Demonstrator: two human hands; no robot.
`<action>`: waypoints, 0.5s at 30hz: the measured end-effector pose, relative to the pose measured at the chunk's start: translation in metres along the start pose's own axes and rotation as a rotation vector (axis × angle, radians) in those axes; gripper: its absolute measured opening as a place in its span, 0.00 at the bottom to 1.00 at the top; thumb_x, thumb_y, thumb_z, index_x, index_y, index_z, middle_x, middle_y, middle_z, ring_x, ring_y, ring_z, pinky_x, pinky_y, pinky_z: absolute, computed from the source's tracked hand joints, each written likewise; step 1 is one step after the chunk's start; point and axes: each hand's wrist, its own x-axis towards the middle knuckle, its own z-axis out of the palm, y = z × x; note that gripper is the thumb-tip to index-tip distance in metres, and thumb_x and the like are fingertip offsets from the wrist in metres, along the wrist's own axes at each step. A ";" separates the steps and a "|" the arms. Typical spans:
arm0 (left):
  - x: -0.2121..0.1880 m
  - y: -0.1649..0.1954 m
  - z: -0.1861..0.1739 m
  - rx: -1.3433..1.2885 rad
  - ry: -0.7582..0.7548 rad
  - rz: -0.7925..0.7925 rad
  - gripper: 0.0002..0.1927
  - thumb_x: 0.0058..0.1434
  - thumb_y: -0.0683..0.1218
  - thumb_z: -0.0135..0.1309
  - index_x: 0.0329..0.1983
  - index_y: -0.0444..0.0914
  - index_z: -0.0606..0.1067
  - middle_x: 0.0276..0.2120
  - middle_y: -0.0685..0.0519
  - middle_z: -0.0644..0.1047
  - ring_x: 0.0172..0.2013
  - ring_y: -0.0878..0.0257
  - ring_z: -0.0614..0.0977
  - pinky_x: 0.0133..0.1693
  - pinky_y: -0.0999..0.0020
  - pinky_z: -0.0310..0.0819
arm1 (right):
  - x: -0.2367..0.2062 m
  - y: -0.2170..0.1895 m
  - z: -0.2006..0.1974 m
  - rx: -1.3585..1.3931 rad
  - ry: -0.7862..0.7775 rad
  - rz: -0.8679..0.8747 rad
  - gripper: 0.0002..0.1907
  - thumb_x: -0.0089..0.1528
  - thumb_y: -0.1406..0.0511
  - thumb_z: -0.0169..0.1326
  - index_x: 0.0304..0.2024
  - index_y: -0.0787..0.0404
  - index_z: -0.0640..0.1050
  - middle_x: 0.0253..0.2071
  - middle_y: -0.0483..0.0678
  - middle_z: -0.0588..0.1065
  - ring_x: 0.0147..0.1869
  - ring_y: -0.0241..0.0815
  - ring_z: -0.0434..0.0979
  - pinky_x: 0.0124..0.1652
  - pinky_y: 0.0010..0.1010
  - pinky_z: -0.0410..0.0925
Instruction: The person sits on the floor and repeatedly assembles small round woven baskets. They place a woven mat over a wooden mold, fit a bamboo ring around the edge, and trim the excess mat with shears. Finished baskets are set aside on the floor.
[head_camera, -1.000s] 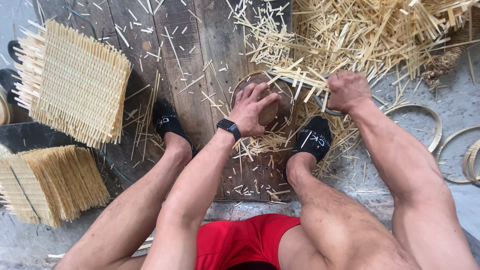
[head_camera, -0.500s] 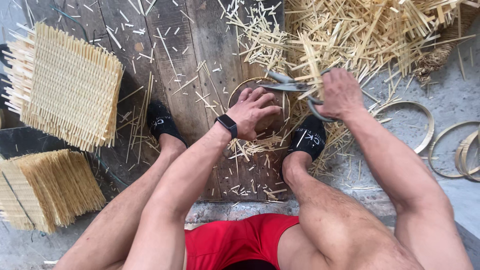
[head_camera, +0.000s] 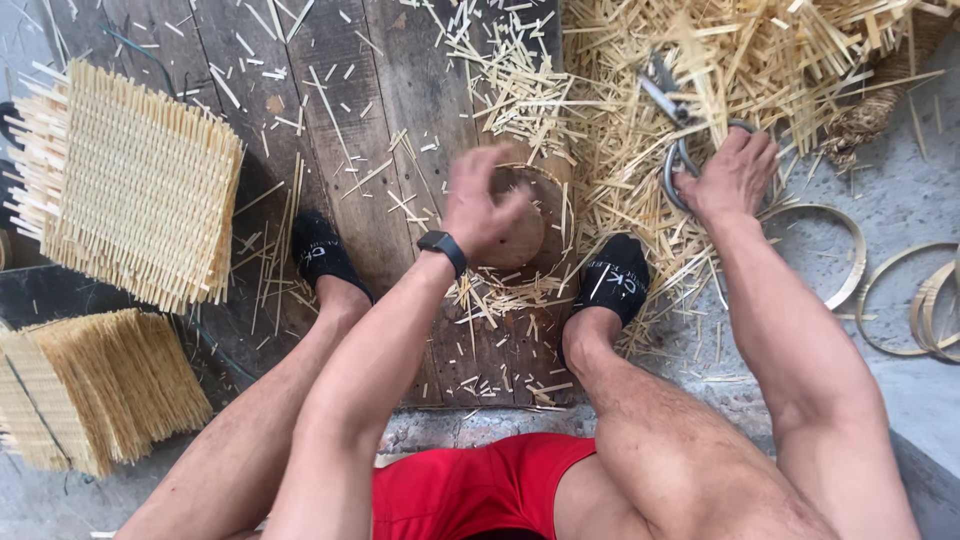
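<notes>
Two woven mat stacks (head_camera: 130, 185) done at boards' left edge; left hand (head_camera: 480, 215) blurred, grip indeterminate, over round basket (head_camera: 535, 225); right hand (head_camera: 730, 178) clasping shears (head_camera: 675, 120); loose strips (head_camera: 760, 70) remaining.

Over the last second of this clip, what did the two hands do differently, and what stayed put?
The right hand, gripping the shears, swung them off the round woven piece and out to the right, over the pile of bamboo offcuts. The left hand lifted slightly but remains on the round piece. Unchanged: the stacked woven mats, the loose bamboo hoops and both feet on the wooden boards.
</notes>
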 end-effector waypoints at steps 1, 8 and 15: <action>0.004 -0.005 0.003 0.026 0.132 -0.166 0.28 0.65 0.61 0.56 0.66 0.47 0.72 0.60 0.49 0.73 0.62 0.49 0.70 0.64 0.46 0.60 | -0.006 -0.008 -0.006 0.044 -0.031 0.047 0.43 0.43 0.58 0.74 0.53 0.71 0.69 0.50 0.61 0.68 0.53 0.52 0.70 0.57 0.44 0.67; 0.043 0.005 0.023 -0.012 -0.069 -0.589 0.23 0.59 0.68 0.60 0.41 0.48 0.87 0.42 0.49 0.81 0.54 0.49 0.72 0.64 0.41 0.57 | -0.061 -0.106 -0.012 1.049 -0.584 0.128 0.14 0.60 0.62 0.66 0.44 0.64 0.80 0.37 0.49 0.81 0.39 0.36 0.81 0.42 0.29 0.75; 0.042 0.013 0.032 -0.020 -0.040 -0.488 0.18 0.47 0.62 0.68 0.38 0.52 0.87 0.41 0.54 0.78 0.52 0.54 0.74 0.59 0.43 0.61 | -0.060 -0.106 0.018 1.254 -0.566 0.319 0.11 0.56 0.68 0.69 0.33 0.69 0.80 0.26 0.49 0.79 0.25 0.34 0.77 0.24 0.27 0.71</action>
